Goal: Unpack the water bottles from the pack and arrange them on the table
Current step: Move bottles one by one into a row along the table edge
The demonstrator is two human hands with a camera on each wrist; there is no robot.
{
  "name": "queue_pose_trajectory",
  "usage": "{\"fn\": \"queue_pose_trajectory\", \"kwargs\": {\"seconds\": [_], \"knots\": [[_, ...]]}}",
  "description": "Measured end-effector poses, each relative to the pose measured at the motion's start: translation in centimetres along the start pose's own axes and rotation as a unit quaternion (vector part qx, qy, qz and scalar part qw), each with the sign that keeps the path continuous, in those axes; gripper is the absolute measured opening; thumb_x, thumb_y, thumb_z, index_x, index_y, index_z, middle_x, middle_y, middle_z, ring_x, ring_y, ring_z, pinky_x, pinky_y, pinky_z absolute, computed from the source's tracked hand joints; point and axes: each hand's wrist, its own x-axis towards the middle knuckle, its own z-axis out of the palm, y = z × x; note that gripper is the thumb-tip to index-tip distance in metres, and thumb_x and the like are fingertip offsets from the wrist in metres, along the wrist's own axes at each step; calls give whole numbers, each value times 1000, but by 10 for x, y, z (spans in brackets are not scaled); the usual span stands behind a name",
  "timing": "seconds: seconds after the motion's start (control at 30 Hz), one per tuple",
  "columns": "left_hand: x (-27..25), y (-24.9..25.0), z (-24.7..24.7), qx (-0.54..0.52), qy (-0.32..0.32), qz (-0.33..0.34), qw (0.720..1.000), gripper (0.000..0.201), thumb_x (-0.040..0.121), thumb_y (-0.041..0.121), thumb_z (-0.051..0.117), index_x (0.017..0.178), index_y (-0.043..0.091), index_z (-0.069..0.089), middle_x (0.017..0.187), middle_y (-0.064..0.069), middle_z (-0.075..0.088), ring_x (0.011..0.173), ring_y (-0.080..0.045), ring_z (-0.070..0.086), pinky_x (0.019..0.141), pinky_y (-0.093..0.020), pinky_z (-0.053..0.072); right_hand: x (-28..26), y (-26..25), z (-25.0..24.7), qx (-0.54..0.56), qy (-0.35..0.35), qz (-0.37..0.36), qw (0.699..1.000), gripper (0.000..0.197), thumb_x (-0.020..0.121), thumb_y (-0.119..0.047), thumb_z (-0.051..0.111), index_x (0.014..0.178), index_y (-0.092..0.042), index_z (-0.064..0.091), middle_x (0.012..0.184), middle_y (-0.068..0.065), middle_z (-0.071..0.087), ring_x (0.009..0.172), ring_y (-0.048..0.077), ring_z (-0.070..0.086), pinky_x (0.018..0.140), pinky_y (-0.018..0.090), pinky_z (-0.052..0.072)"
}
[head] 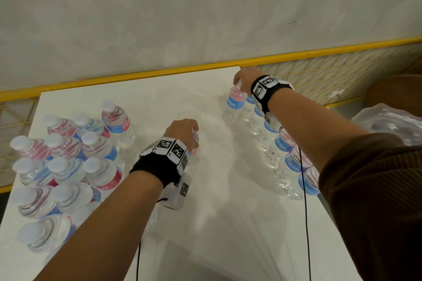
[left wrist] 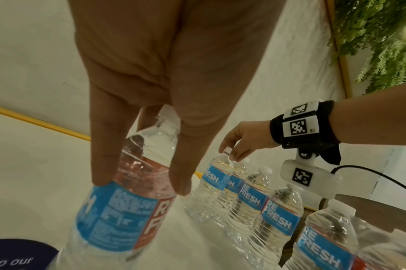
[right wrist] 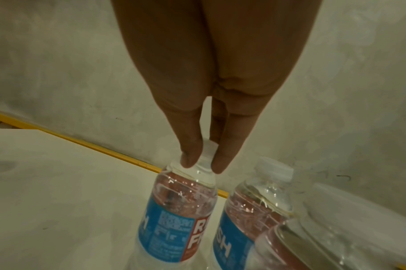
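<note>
My left hand (head: 190,136) (left wrist: 140,184) grips a clear water bottle with a blue and red label (head: 194,151) (left wrist: 119,210) from above, near the middle of the white table (head: 210,201). At the far right, my right hand (head: 238,82) (right wrist: 202,164) pinches the white cap of another bottle (head: 234,104) (right wrist: 181,210) (left wrist: 211,184). That bottle stands on the table at the far end of a row of bottles (head: 285,155) (left wrist: 276,211) along the right edge.
A cluster of several upright bottles (head: 66,162) fills the table's left side. Crumpled clear plastic wrap (head: 388,121) lies off the right edge. A yellow rail (head: 159,70) with wire mesh (head: 331,75) runs behind the table, below a grey wall.
</note>
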Motion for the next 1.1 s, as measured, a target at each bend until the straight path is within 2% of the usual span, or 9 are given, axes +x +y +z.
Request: {"fn": "queue_pose_trajectory", "kwargs": {"seconds": [0.37,0.53,0.6,0.7,0.77,0.83,0.9,1.0,1.1], "knots": [[-2,-1,1,0,5,-1,1000,37,82,12,65,117,20,58,124,0,58,109,-22,58,77,-21,39,10,7,2,-20,-26,4,999,37,88,-1,59,122,-12,62,137,11,52,119,29,54,89,30,46],[2,-3,-2,7,-14,-7,1000,40,82,16,66,121,20,55,124,-2,57,110,-23,56,78,-23,41,11,13,4,-7,-29,2,1000,35,87,-4,61,121,-13,62,128,10,57,117,28,53,88,30,45],[2,-6,-4,16,-37,4,999,48,82,25,69,125,21,51,127,-3,56,113,-23,54,80,-25,42,7,12,3,8,-22,6,1000,40,86,-13,64,126,-15,58,130,12,53,120,29,50,94,34,44],[1,-9,-19,18,-51,7,999,68,80,50,67,137,23,41,140,-5,47,127,-24,46,99,-32,39,-8,-5,-1,57,42,-26,997,47,89,-19,59,134,-18,48,134,13,44,125,34,41,100,39,38],[4,-17,-41,-27,30,-7,999,61,84,51,61,134,22,45,139,-6,49,127,-25,46,102,-35,38,-25,-29,-2,119,61,-92,987,42,91,-17,56,132,-15,50,128,13,48,118,32,48,97,36,39],[11,-32,-65,-66,168,-35,983,44,89,40,57,127,20,51,135,-11,49,124,-30,47,100,-38,39,-50,-60,-2,169,32,-151,973,38,92,-23,56,129,-16,53,121,11,54,104,27,57,91,31,42],[18,-53,-82,-29,244,-83,966,42,90,27,54,130,18,48,140,-15,39,128,-37,37,101,-42,36,-73,-89,2,180,-11,-195,964,41,91,-34,57,129,-19,52,119,10,55,93,19,56,87,27,41],[28,-89,-93,50,205,-182,960,57,85,19,58,138,19,35,141,-19,29,129,-43,30,104,-51,34,-93,-121,17,132,-72,-218,964,54,88,-45,59,135,-23,46,123,10,48,99,22,53,89,30,43],[37,-123,-91,121,110,-199,966,67,81,23,66,139,22,34,142,-16,32,129,-40,39,106,-52,37,-97,-130,30,99,-90,-198,971,45,89,-30,61,131,-19,50,123,11,45,108,30,54,85,31,44]]}}
